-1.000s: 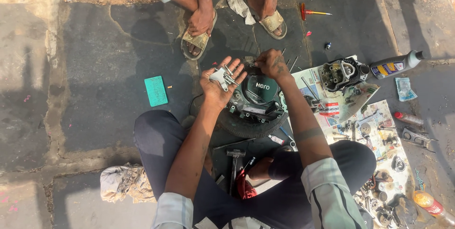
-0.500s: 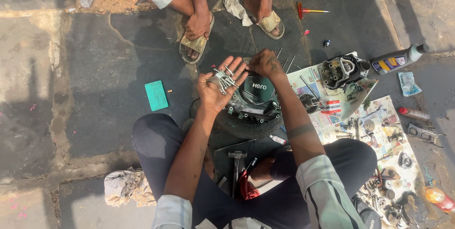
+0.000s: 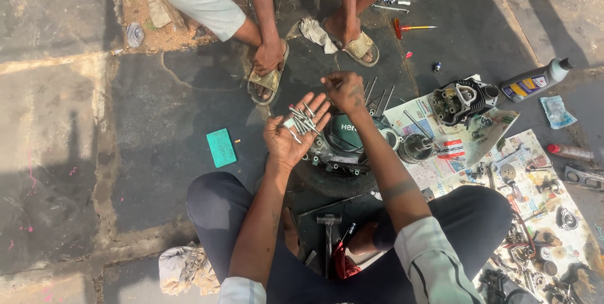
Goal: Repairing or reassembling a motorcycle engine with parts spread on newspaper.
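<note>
A second person [image 3: 251, 2] sits opposite on the pavement [image 3: 75, 121], one hand on a sandalled foot. Between the wearer's knees an engine [image 3: 343, 147] rests on a tyre [image 3: 333, 181], with newspaper [image 3: 478, 147] to the right carrying a cylinder head [image 3: 462, 99] and small parts. A bottle [image 3: 535, 81] lies beyond it, a green card [image 3: 221, 147] to the left. The left hand [image 3: 292, 137] is held palm up and open, a heap of bolts [image 3: 301, 118] lying on the fingers. The right hand [image 3: 343, 90] hovers just above the engine, fingers curled in; whether it pinches anything cannot be told.
</note>
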